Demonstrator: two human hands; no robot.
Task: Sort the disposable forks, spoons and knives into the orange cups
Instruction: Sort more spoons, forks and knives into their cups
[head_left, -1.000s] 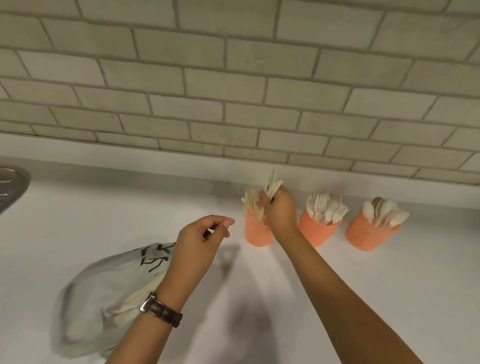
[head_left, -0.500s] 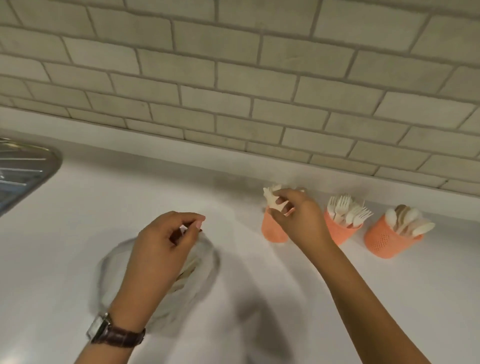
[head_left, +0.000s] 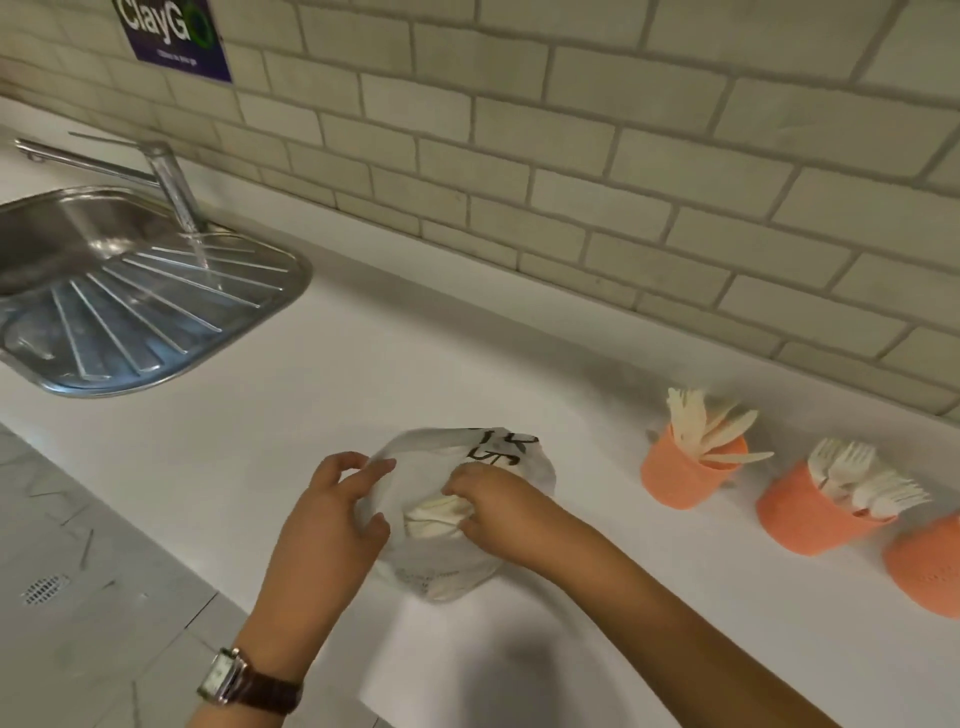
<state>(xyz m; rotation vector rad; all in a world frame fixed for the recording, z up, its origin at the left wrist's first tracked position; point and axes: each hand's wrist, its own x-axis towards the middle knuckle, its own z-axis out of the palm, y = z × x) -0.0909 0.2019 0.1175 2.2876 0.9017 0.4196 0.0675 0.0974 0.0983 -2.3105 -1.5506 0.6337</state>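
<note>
A smooth white worktop (head_left: 467, 353) is stretching below a tiled wall, with a ribbed stainless-steel sink (head_left: 156, 322) at the left. Near the front edge a crumpled, translucent plastic bag (head_left: 441, 577) is lying. The left hand (head_left: 327, 525) is curling its grip round the bag's rim; the right hand (head_left: 493, 504) is reaching inside, its grip pinching a bundle of cream cutlery (head_left: 436, 514). To the right, round orange cups are standing in a row: the first cup (head_left: 685, 478) is holding flat knives (head_left: 711, 426), the second cup (head_left: 810, 525) pronged forks (head_left: 862, 478).
</note>
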